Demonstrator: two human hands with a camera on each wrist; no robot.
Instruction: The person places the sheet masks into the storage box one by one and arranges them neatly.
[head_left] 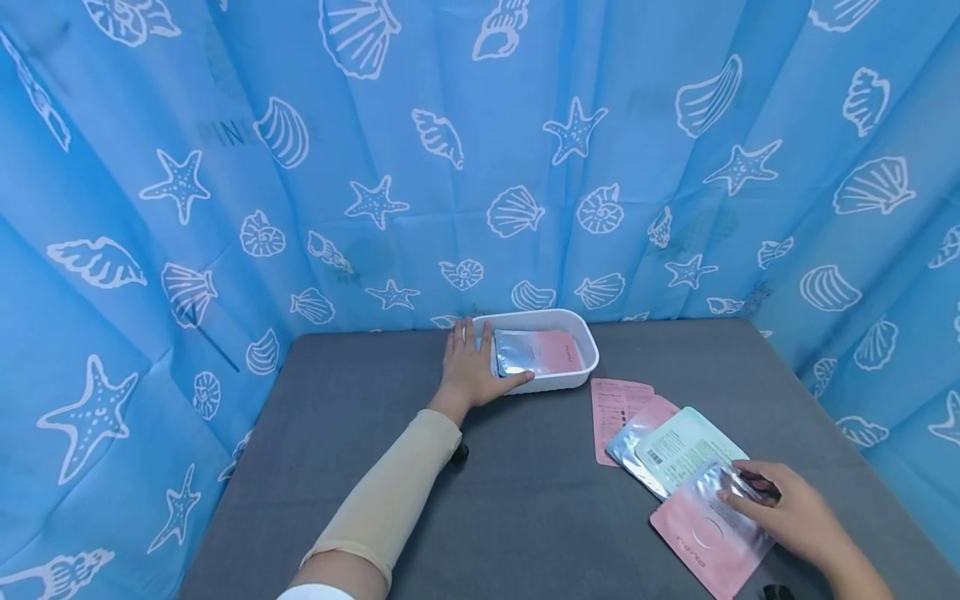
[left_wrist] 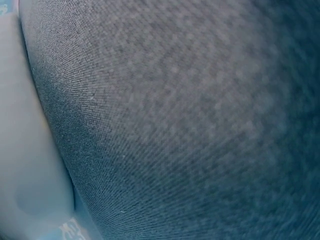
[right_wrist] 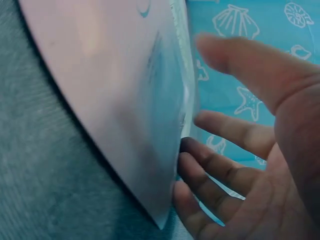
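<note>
Head view — left hand (head_left: 471,368), fingers spread, on white basket (head_left: 557,383), centre frame. Overlapping packets (head_left: 686,442), lower right; topmost, pink-silver packet (head_left: 701,533), right hand (head_left: 802,510) at its edge, thumb parted from fingers. Advisable: pinch one layer only — lift flat.

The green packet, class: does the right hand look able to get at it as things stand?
Probably yes: the right hand is close by and much of the green packet lies uncovered, though the nearest pink packet overlaps its near edge.
</note>
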